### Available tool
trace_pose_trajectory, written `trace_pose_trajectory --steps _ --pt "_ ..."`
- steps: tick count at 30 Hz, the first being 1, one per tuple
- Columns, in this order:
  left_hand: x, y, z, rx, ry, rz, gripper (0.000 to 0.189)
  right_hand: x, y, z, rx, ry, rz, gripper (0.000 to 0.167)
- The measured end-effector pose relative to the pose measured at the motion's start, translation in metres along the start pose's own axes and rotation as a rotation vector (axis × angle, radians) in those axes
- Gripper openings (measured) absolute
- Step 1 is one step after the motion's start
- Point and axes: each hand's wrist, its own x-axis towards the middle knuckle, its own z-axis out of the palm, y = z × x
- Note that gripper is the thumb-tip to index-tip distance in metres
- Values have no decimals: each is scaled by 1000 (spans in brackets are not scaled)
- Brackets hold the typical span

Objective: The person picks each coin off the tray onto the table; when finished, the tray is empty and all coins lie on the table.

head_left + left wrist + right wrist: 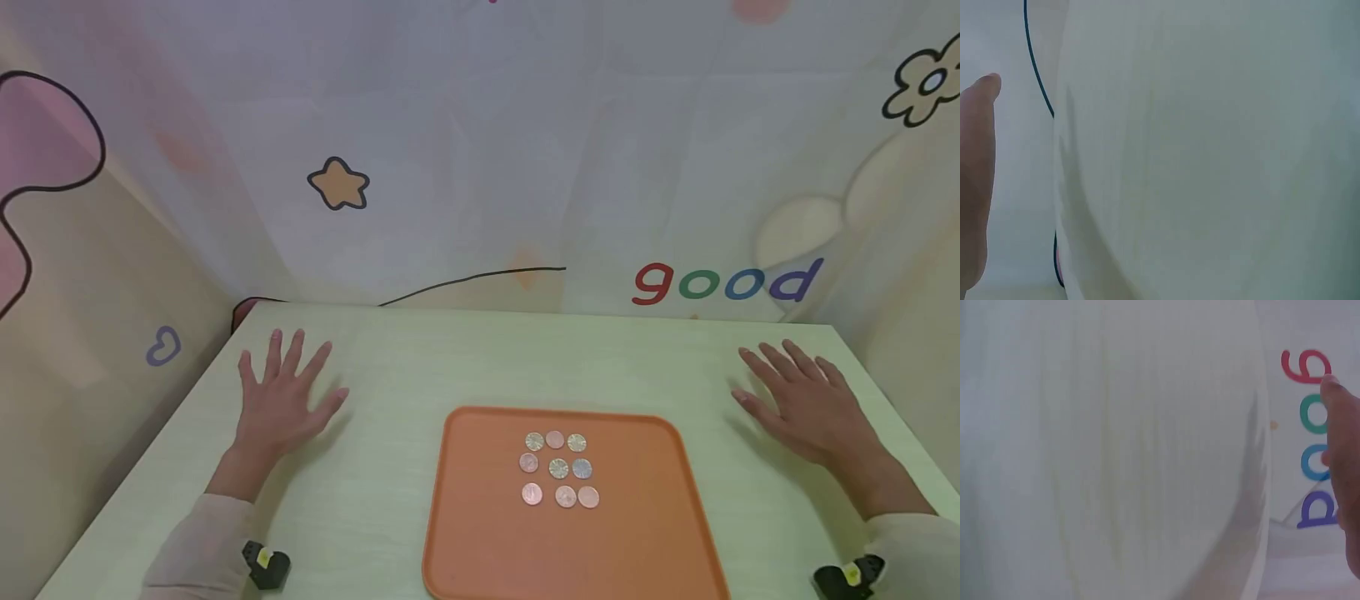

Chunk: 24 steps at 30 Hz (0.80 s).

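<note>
Coin-like discs [558, 468], nine in number: laid flat in three loose rows of three, toward the far side of the tray. In the nearest row, the left disc is set apart from the other two by a wider gap. Pinkish, yellowish and bluish-grey tints are shown; face markings are too small to be read.

Tray [637, 533], orange, with rounded corners and a low rim: placed on the table between the two hands, its near edge cut off by the frame.

Left hand [281, 408]: held to the left of the tray, well apart from it; fingers extended and widely spread, nothing grasped. Right hand [813, 408]: held likewise on the right; fingers extended and less widely spread, nothing grasped. Both are apparently raised above the table, as judged from the shadows.

Handling note, by judgement: discs this thin are best taken one at a time, pinched at the edge by fingertips, or slid gently where no edge can be lifted. Neighbours are easily nudged, so a steep approach is advised.

Table [390, 375], pale: backed by a printed cloth [465, 167] bearing a star [339, 183] and the word "good" [727, 284].
</note>
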Motion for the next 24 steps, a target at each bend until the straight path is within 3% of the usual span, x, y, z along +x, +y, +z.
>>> trace_pose_trajectory --steps 7,13,18,24 --pt "7 27 1 -244 -99 -88 69 12 -27 -9 65 27 -46 54" --pt "13 58 5 -570 -194 -178 50 19 -58 -21 220 -92 -13 50" --pt "20 84 8 -792 -256 -142 38 24 -85 -24 336 -119 -36 42" --pt "30 107 12 -883 -386 -121 36 28 -120 -25 455 -173 -79 33"
